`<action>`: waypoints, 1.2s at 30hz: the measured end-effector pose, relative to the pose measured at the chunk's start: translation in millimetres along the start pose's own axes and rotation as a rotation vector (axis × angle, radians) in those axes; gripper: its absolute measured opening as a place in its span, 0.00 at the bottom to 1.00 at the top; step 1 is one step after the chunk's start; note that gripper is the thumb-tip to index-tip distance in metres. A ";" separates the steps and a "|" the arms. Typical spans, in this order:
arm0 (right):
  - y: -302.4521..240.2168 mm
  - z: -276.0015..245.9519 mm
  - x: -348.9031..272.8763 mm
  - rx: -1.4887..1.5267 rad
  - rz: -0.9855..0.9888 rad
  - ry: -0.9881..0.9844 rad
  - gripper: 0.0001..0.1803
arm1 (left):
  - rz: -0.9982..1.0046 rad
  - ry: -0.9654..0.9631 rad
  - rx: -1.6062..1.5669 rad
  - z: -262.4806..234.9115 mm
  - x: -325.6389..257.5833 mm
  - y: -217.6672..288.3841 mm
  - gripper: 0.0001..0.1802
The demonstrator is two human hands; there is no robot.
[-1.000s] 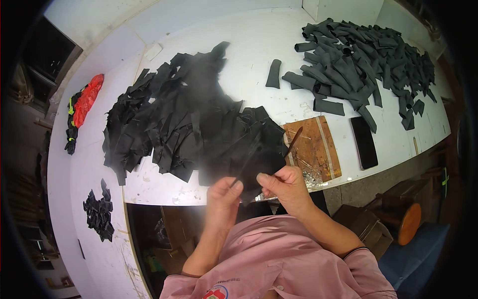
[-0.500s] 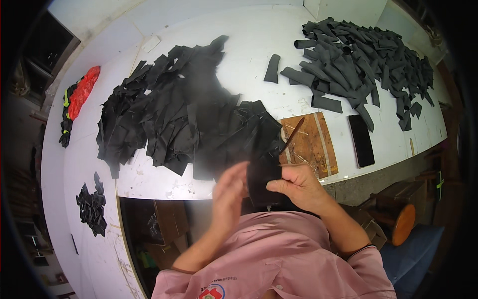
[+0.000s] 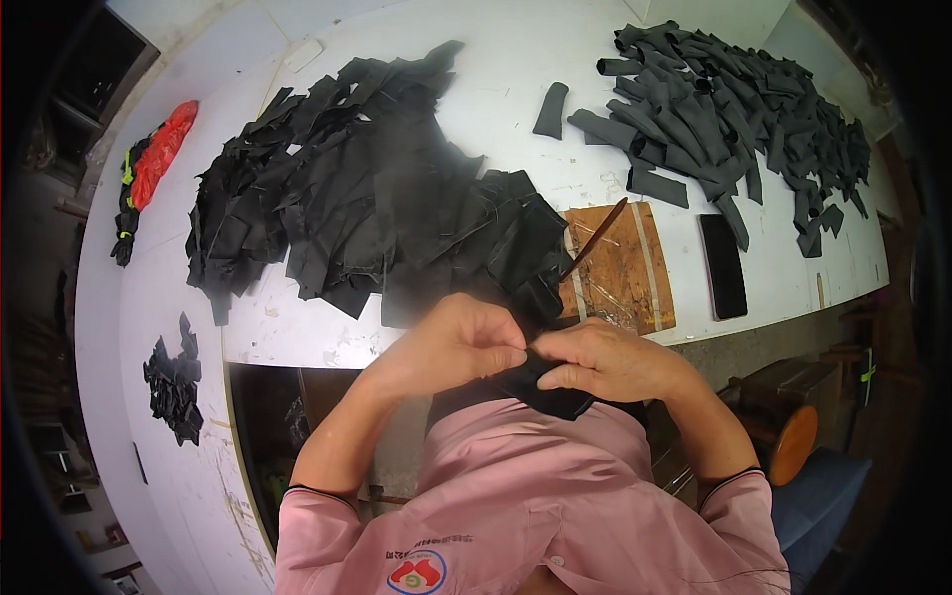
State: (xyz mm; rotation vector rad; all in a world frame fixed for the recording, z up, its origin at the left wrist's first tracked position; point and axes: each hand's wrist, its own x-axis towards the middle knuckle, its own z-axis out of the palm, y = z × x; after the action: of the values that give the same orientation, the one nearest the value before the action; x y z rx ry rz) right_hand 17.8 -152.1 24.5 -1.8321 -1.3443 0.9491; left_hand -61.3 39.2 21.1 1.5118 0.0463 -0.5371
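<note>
A dark fabric piece (image 3: 557,400) hangs just past the table's front edge, close to my shirt. My right hand (image 3: 620,362) grips it from the right, thumb toward me and fingers along its far side. My left hand (image 3: 461,342) is closed in a pinch at its upper left edge, fingertips almost touching the right hand's. Beyond both hands spreads a big pile of flat black fabric pieces (image 3: 337,198). On the brown board (image 3: 635,268) to the right lies a thin dark reddish-brown strip-like tool (image 3: 598,238), slanting toward the fabric.
Rolled dark grey fabric tubes (image 3: 694,119) form a heap at the far right, with one tube (image 3: 551,109) apart. A black phone (image 3: 723,266) lies near the front edge. Leftward are small black scraps (image 3: 174,382) and a red plastic bag (image 3: 167,154). A round wooden stool (image 3: 793,444) stands below right.
My left hand has moved right and closed at the fabric's edge. The piece has tilted and dropped lower, and my right hand has turned over it. The whole view has shifted slightly.
</note>
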 end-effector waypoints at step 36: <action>17.6 35.6 -5.5 0.881 0.167 0.409 0.04 | 0.048 0.272 -0.259 23.8 -14.1 -27.1 0.06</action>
State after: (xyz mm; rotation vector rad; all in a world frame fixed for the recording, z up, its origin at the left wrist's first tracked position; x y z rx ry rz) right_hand -5.3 -158.5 -7.8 -1.3331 -0.4026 0.9649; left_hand -90.7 21.8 2.9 1.3193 0.2802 -0.2720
